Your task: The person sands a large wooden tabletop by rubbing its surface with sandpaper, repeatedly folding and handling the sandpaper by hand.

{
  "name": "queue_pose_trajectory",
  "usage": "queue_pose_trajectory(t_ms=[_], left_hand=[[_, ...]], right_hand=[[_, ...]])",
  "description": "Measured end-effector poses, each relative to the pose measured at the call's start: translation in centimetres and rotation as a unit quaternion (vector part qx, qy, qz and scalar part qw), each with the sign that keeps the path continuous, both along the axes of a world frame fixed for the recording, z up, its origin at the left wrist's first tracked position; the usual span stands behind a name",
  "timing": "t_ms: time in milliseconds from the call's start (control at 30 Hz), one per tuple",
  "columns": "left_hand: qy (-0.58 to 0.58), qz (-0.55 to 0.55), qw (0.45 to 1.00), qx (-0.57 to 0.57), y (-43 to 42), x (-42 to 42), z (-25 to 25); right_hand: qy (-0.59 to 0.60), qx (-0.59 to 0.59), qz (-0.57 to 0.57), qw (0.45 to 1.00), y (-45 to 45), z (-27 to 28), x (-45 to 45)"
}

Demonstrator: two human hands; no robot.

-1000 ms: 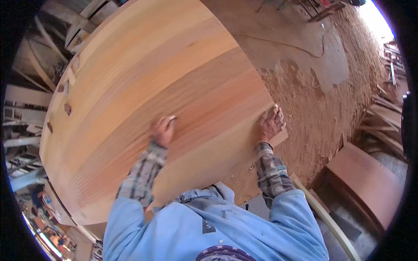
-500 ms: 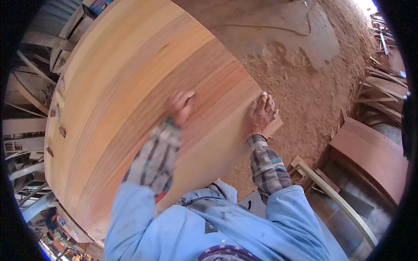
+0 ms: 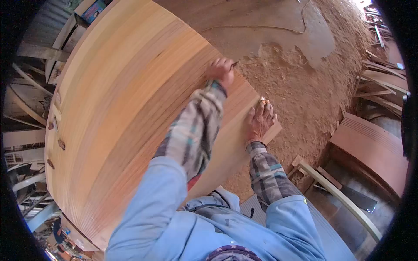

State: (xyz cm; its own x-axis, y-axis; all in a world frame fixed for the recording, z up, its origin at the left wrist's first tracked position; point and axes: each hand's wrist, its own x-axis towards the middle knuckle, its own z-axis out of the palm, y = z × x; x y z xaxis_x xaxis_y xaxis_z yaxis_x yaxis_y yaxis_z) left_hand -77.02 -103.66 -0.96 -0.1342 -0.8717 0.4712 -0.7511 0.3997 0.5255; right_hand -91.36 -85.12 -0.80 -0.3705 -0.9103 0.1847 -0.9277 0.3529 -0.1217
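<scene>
A broad wooden panel (image 3: 143, 82) with pale and reddish-brown strips spreads in front of me. My left hand (image 3: 221, 71) is closed on top of it near the far right edge. A thin dark piece (image 3: 235, 64) pokes out from its fingers; most of it is hidden, so its kind cannot be told. My right hand (image 3: 260, 122) lies flat with fingers stretched over the panel's near right edge, beside a squared wooden end (image 3: 273, 132). Something whitish and orange shows at one of its fingertips.
Brown, shaving-strewn ground (image 3: 305, 91) lies beyond the panel, with a thin cord (image 3: 261, 27) across it. At right stand a reddish-brown board (image 3: 370, 150) and a pale curved strip (image 3: 339, 195). Small dark wood bits (image 3: 61, 144) sit along the panel's left side.
My left hand has slid across the panel, away from me and to the right, toward the edge. My right hand stays at nearly the same place.
</scene>
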Motion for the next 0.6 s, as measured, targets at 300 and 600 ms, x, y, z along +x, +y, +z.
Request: queue_pose_trajectory(t_ms=[300,600], left_hand=[[-0.017,0.055,0.998,0.029,18.7,18.5,3.1],[-0.138,0.017,0.988,0.07,23.6,23.5,3.1]], right_hand=[[-0.009,-0.006,0.004,1.0,0.0,1.4,0.6],[0.035,0.015,-0.01,0.999,0.1,0.7,0.9]])
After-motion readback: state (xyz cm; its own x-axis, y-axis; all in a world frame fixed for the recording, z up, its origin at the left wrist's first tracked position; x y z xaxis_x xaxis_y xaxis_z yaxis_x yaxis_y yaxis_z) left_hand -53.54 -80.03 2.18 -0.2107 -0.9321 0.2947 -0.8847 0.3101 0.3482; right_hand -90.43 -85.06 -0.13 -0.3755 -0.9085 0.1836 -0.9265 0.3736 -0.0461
